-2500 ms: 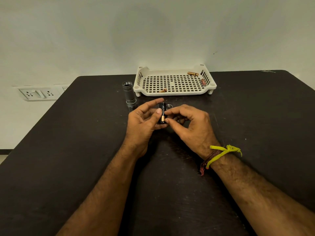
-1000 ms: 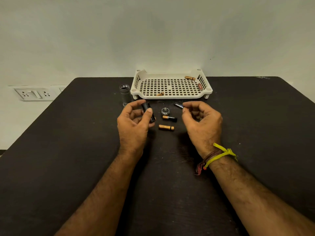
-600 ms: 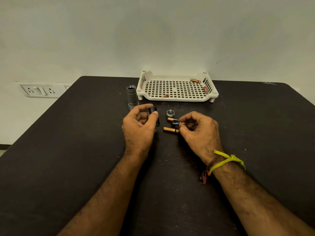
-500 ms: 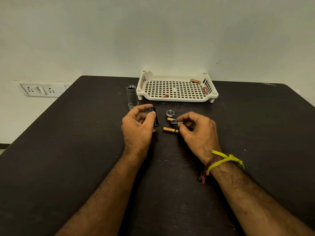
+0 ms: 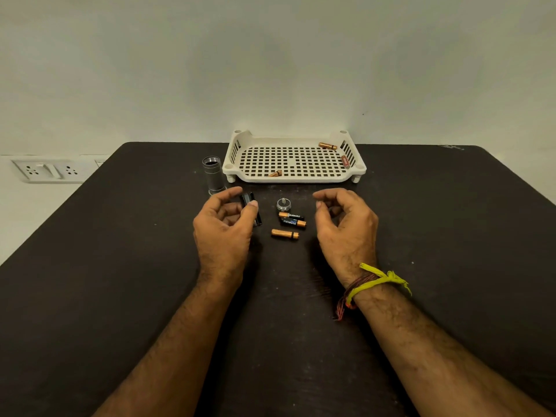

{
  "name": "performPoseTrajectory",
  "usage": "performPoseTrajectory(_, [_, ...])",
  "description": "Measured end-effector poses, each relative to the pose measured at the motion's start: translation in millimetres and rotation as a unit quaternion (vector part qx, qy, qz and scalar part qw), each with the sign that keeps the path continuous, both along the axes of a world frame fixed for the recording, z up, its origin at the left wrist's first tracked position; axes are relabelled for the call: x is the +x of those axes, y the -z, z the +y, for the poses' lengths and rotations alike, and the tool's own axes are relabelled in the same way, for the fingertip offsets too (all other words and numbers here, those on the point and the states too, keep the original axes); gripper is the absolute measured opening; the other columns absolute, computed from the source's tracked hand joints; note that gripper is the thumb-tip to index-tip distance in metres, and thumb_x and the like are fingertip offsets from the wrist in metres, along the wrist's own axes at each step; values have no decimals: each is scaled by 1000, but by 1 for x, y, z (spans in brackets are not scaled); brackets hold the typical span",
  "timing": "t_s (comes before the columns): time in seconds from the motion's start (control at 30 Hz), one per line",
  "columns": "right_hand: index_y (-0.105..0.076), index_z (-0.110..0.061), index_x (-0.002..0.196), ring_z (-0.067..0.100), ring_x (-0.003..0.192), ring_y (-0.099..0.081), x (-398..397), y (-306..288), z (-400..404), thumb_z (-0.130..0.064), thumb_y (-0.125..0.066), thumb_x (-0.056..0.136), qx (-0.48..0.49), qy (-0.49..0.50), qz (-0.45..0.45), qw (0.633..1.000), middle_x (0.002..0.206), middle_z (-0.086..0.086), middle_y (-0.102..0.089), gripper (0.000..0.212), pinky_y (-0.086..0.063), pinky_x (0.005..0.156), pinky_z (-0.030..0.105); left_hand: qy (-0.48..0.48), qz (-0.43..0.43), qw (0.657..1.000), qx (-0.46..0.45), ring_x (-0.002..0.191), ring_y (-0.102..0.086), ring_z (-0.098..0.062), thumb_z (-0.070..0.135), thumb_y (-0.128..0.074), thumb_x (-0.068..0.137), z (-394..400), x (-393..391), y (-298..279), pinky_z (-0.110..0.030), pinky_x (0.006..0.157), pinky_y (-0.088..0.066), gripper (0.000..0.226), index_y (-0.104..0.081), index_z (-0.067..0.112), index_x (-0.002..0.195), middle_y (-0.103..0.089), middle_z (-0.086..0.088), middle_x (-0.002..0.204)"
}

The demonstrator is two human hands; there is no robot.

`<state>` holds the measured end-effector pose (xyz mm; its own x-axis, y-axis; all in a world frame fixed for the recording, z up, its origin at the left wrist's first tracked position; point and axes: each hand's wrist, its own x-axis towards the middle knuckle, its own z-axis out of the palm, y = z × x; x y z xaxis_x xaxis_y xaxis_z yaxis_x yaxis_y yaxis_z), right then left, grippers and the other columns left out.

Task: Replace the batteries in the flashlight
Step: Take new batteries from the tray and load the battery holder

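My left hand grips a black battery holder between thumb and fingers, just above the dark table. My right hand hovers empty to the right, its fingers curled and apart. Between the hands lie three batteries: two black-and-copper ones side by side and a copper one nearer me. A small silver end cap with a spring sits just beyond them. The silver flashlight body stands upright behind my left hand.
A white perforated tray stands at the table's far edge and holds three more batteries. A wall socket plate is on the wall at the left.
My right hand set a black-and-copper battery down beside the other one, let go and drew back to the right. My left hand kept hold of the black holder.
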<state>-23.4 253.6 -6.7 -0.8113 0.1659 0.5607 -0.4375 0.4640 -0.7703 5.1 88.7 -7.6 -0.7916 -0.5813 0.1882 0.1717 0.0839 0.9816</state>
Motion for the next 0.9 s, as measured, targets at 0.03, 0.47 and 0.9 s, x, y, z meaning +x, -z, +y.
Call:
performPoseTrajectory(0.03, [-74, -17, 93, 7, 68, -55, 0, 0, 0, -3, -68, 84, 0, 5, -2, 1000, 80, -15, -59, 18, -55, 68, 33, -1, -2, 1000, 3, 82, -74, -15, 15, -76, 86, 0, 0, 0, -33, 71, -62, 32, -68, 20, 116, -73, -3, 93])
performPoseTrajectory(0.47, [-74, -18, 92, 7, 66, -55, -5, 1, -2, -5, -67, 85, 17, 7, -21, 1000, 82, -5, -65, 17, -51, 63, 25, 13, -14, 1000, -17, 82, -74, -18, 23, -78, 84, 4, -3, -1, -41, 75, -64, 30, -70, 26, 113, -73, 2, 90])
performPoseTrajectory(0.9, [-79, -13, 104, 23, 105, -69, -114, -65, -61, -6, -67, 87, 255, -55, -158, 952, 109, 10, -76, 22, -49, 90, 21, 5, -3, 1000, -16, 75, -70, -2, 21, -78, 83, 5, -1, -4, -24, 71, -62, 30, -71, 24, 112, -72, 9, 85])
